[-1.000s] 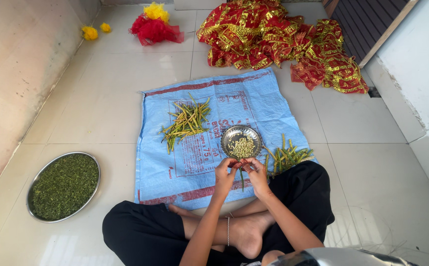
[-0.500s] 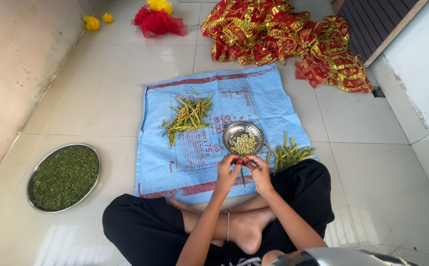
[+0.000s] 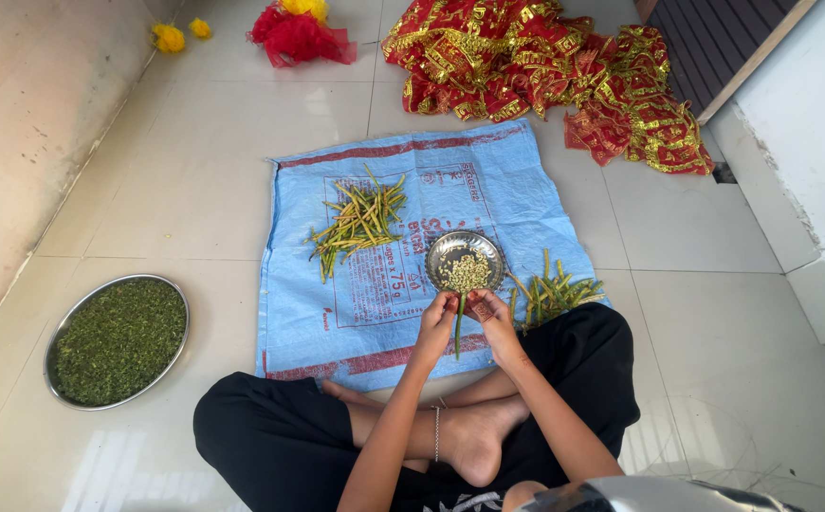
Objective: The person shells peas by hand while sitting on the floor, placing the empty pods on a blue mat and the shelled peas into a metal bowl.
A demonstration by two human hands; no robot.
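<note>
1. Near the front edge of the blue woven plastic sack (image 3: 356, 322) spread flat on the pale tiled floor (image 3: 194, 218): left hand (image 3: 436, 322) and right hand (image 3: 494, 320) close together, fingertips of both pinched on the top of one long green bean pod (image 3: 458, 327), hanging straight down between them.
2. Just beyond the hands, on the sack: small round steel plate (image 3: 444, 248) with pale shelled seeds (image 3: 467, 272).
3. Toward the sack's middle, left of the plate: loose pile of yellow-green pods (image 3: 357, 221).
4. At the sack's right edge, beside the right knee: smaller heap of green pods (image 3: 553, 292).
5. Off the sack, well to the left on the floor: large round steel tray (image 3: 50, 337) full of chopped green leaves (image 3: 119, 339).
6. Past the sack's far edge: crumpled red and gold cloth (image 3: 545, 66).
</note>
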